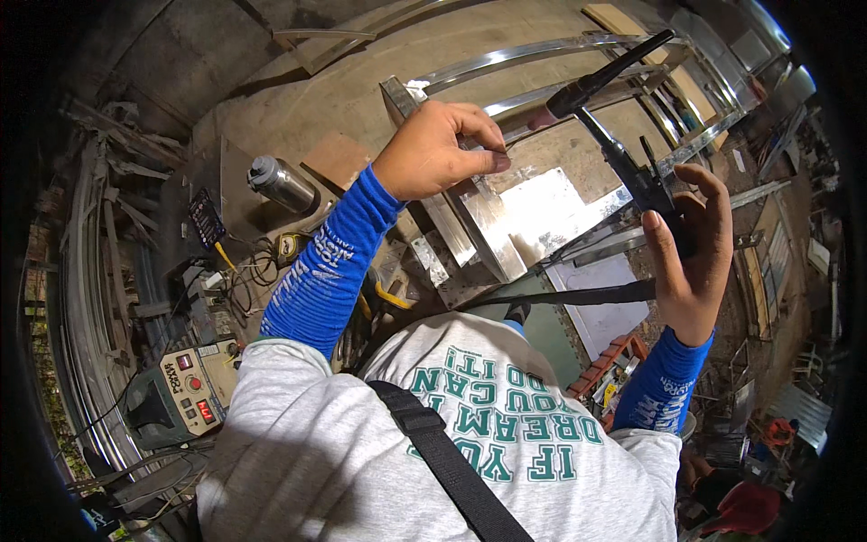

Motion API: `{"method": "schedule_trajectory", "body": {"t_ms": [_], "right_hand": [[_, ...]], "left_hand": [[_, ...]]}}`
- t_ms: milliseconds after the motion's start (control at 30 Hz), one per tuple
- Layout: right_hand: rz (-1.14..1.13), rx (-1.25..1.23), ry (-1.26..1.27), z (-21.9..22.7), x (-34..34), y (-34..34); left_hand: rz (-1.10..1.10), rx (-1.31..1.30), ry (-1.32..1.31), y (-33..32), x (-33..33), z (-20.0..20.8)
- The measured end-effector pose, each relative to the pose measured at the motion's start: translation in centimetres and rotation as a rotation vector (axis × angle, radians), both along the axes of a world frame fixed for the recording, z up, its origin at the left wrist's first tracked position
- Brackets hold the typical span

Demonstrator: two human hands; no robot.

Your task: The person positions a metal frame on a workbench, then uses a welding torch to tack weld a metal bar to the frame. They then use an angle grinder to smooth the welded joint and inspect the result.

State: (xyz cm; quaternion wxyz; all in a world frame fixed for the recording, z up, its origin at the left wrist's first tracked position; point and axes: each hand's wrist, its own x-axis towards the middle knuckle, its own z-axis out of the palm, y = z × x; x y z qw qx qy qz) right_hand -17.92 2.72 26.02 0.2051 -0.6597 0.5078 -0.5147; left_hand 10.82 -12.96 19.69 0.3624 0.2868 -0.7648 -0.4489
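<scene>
In my right hand (694, 248) is a TIG welding torch (614, 144), held by its black handle. Its pink nozzle points left toward my left hand, and its long black back cap rises to the upper right. A black sheathed cable (587, 296) runs left from my right hand across my front. My left hand (442, 149) is closed, thumb and fingertips pinched together over the corner of a shiny metal tube frame (492, 230). What it pinches, if anything, is too thin to make out. A bright flat metal plate (546, 212) lies under the torch, beside the frame.
A steel bottle (282, 183) stands at the left, near a tape measure (289, 245) and tangled cables. A welding machine (185, 393) with lit displays sits at lower left. Long metal tubes (506, 59) extend to the upper right. An orange-red rack (607, 366) is below my right hand.
</scene>
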Motion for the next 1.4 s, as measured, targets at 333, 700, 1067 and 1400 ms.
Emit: {"method": "schedule_trajectory", "body": {"t_ms": [333, 700, 1067, 1400], "right_hand": [[0.012, 0.028, 0.089, 0.4, 0.6, -0.2], [0.050, 0.053, 0.111, -0.3, -0.6, 0.1], [0.115, 0.050, 0.206, 0.1, 0.6, -0.6], [0.092, 0.129, 0.210, 0.0, 0.9, -0.3]], "left_hand": [[-0.017, -0.044, -0.035, -0.5, -0.3, 0.4], [0.062, -0.142, -0.090, -0.7, -1.1, -0.7], [0.005, -0.170, -0.181, -0.8, -0.1, 0.0], [-0.215, -0.004, 0.078, -3.0, 0.0, 1.7]]}}
